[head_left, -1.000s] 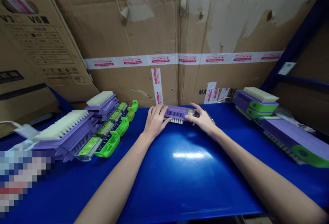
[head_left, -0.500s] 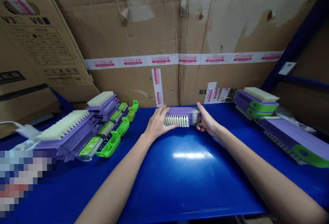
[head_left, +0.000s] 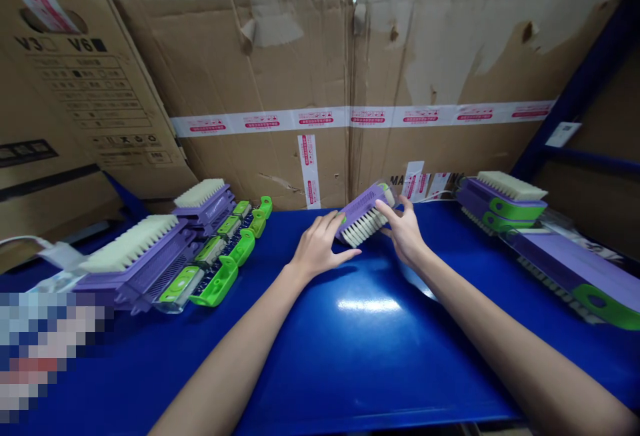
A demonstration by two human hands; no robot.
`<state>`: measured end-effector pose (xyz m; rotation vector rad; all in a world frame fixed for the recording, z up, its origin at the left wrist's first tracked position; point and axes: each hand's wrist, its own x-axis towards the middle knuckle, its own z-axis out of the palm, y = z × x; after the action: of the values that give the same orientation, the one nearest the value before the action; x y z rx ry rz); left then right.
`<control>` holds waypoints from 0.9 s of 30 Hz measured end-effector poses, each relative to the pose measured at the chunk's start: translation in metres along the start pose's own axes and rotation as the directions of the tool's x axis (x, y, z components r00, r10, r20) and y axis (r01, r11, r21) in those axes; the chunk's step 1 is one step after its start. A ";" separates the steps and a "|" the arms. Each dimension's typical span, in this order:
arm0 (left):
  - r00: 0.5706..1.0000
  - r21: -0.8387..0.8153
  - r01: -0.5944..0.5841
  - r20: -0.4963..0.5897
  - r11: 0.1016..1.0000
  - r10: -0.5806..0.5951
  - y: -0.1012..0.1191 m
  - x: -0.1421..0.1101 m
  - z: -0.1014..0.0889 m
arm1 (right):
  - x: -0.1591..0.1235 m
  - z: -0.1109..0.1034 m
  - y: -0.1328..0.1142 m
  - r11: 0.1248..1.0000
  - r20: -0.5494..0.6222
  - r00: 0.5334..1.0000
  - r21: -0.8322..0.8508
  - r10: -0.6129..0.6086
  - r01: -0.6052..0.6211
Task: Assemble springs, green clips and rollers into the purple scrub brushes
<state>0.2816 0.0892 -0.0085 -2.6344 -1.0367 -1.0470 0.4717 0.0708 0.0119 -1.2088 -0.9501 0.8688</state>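
Observation:
A purple brush (head_left: 369, 213) with cream bristles and light-green ends is tilted over the blue table, its right end higher than its left. My left hand (head_left: 317, 246) is around the lower left end, fingers against the purple body and thumb stretched below the bristles. At the raised right end, my right hand (head_left: 406, 233) grips the brush between thumb and fingers. A clear part shows at that end, partly behind the fingers. The bristles face down and toward me.
Stacked purple brushes (head_left: 193, 213) stand at left, beside a row of green-capped parts (head_left: 220, 279). A white plug (head_left: 63, 256) with a cable lies there. More purple brushes (head_left: 570, 263) lie at right. Cardboard (head_left: 270, 69) walls the back of the blue table (head_left: 320, 369).
The brush has turned from lying level to slanting, its right end raised with my right hand. Its bristles show more than a second ago. My left hand has shifted slightly right.

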 end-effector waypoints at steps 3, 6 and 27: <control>0.992 -0.075 -0.117 0.044 0.990 0.120 0.014 -0.001 0.003 | 0.004 -0.001 0.003 0.993 -0.057 0.993 -0.055 -0.103 0.100; 0.972 -0.107 -0.219 0.057 0.970 0.226 0.027 -0.003 0.007 | 0.006 -0.004 0.003 0.985 -0.060 0.988 -0.107 -0.145 0.138; 0.863 0.382 0.183 0.379 0.906 -0.334 -0.009 0.008 -0.005 | -0.022 -0.072 -0.101 0.390 0.192 0.845 -0.821 -0.498 0.417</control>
<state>0.2770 0.0991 -0.0006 -2.5341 -1.5431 -0.2539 0.5351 0.0099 0.1016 -1.6374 -1.6374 -0.2016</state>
